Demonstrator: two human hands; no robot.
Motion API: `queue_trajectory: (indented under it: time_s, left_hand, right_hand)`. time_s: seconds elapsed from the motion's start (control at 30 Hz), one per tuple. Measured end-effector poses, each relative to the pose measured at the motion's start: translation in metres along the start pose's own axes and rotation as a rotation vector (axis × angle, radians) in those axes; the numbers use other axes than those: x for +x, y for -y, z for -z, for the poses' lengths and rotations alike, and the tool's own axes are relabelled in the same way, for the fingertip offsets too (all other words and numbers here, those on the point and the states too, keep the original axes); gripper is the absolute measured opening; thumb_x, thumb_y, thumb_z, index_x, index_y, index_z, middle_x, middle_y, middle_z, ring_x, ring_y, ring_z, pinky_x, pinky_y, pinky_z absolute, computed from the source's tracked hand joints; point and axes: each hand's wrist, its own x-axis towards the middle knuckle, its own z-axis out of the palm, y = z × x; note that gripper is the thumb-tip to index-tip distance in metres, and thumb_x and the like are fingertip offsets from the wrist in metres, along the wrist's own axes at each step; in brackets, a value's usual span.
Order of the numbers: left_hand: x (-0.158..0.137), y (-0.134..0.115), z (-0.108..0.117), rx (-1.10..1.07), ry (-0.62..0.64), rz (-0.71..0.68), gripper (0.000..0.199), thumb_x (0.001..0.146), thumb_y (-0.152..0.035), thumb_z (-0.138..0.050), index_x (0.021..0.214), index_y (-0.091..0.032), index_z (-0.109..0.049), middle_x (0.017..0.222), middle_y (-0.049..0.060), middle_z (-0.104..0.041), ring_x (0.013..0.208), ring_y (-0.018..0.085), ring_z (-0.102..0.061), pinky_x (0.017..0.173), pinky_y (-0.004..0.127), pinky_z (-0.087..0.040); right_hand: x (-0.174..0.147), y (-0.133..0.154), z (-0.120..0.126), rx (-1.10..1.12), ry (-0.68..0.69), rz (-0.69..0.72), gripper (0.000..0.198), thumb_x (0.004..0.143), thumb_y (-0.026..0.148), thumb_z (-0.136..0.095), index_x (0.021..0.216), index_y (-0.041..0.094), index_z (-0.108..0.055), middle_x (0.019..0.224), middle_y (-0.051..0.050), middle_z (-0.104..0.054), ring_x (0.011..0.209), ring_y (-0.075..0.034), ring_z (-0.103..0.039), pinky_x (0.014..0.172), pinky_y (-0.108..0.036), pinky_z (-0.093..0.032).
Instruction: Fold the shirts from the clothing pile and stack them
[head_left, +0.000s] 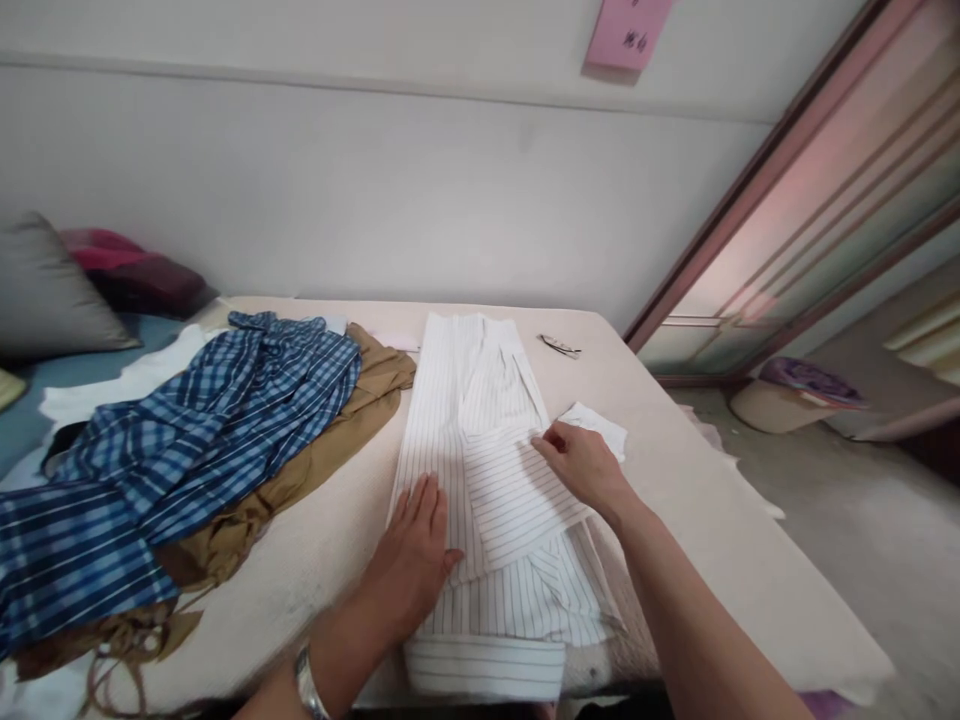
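Your left hand [411, 565] lies palm down on the left side of the striped garment [487, 480], its fingers straight, close together and pointing away from you, the thumb spread a little to the right; it presses on the fabric and grips nothing. Your right hand [581, 455] is curled, with thumb and forefinger brought together in a pinch on the upper right corner of the flap [517, 500], a folded-over part of the same garment; how the other fingers bear on it you cannot tell from here. The garment lies lengthwise on the pale cover [705, 520], in front of you and between your arms, its far end near the wall [375, 200] and its near end close to the front edge. Its thin dark stripes run lengthwise over the long left part and slant across the flap, which rests on top of it. Just beyond your right hand a piece of white cloth [607, 430] shows, though whether it belongs to the garment is unclear. Past that, farther up, lies a small dark-rimmed object [559, 346]. You wear a silvery bracelet [309, 685] on your left wrist. To your left, well apart from your hand, a blue plaid garment [247, 400] lies partly over a brown garment [337, 420], with a grey pillow [52, 290] behind them. At the right, a bin [784, 400] stands on the floor [847, 500].
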Motion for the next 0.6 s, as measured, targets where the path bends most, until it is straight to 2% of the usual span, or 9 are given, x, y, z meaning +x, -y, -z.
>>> queue_trajectory:
  time_s: [0.07, 0.23, 0.37, 0.53, 0.6]
  left_hand:
    - [0.0, -0.007, -0.006, -0.03, 0.016, -0.013, 0.071, 0.099, -0.04, -0.05, 0.158, -0.003, -0.033, 0.169, 0.024, -0.012, 0.157, 0.037, -0.011, 0.127, 0.054, -0.025]
    - [-0.002, -0.014, -0.01, -0.001, 0.201, 0.102, 0.084, 0.092, -0.046, -0.061, 0.158, -0.003, -0.034, 0.168, 0.025, -0.008, 0.155, 0.044, -0.005, 0.125, 0.061, -0.02]
    - [-0.004, -0.013, -0.002, -0.004, 0.226, 0.098, 0.078, 0.096, -0.045, -0.056, 0.159, -0.004, -0.034, 0.168, 0.023, -0.009, 0.156, 0.043, -0.006, 0.126, 0.058, -0.021]
    - [-0.008, -0.016, 0.002, -0.007, 0.226, 0.1, 0.077, 0.095, -0.046, -0.058, 0.157, -0.005, -0.037, 0.169, 0.024, -0.012, 0.156, 0.043, -0.01, 0.124, 0.06, -0.023]
    - [-0.008, -0.013, 0.01, -0.003, 0.222, 0.094, 0.07, 0.094, -0.042, -0.059, 0.153, -0.008, -0.045, 0.168, 0.024, -0.021, 0.156, 0.043, -0.015, 0.122, 0.061, -0.028]
  right_hand:
    - [0.004, -0.007, 0.006, 0.014, -0.028, -0.049, 0.027, 0.095, 0.042, -0.056, 0.08, 0.021, -0.065, 0.086, -0.005, -0.073, 0.083, -0.021, -0.064, 0.065, -0.029, -0.037]
    - [0.007, -0.011, 0.007, -0.004, -0.031, -0.105, 0.029, 0.094, 0.045, -0.056, 0.079, 0.023, -0.067, 0.085, -0.006, -0.073, 0.086, -0.023, -0.065, 0.064, -0.029, -0.038]
    - [0.009, -0.014, 0.001, -0.025, -0.02, -0.111, 0.031, 0.093, 0.047, -0.055, 0.079, 0.023, -0.067, 0.086, -0.006, -0.073, 0.084, -0.023, -0.064, 0.063, -0.029, -0.036]
    - [0.01, -0.011, -0.005, -0.04, -0.034, -0.089, 0.032, 0.094, 0.048, -0.055, 0.078, 0.022, -0.065, 0.085, -0.006, -0.073, 0.083, -0.022, -0.064, 0.062, -0.028, -0.035]
    - [0.008, -0.006, -0.008, -0.034, -0.009, -0.072, 0.031, 0.094, 0.046, -0.055, 0.079, 0.022, -0.065, 0.085, -0.006, -0.073, 0.083, -0.022, -0.065, 0.062, -0.028, -0.036]
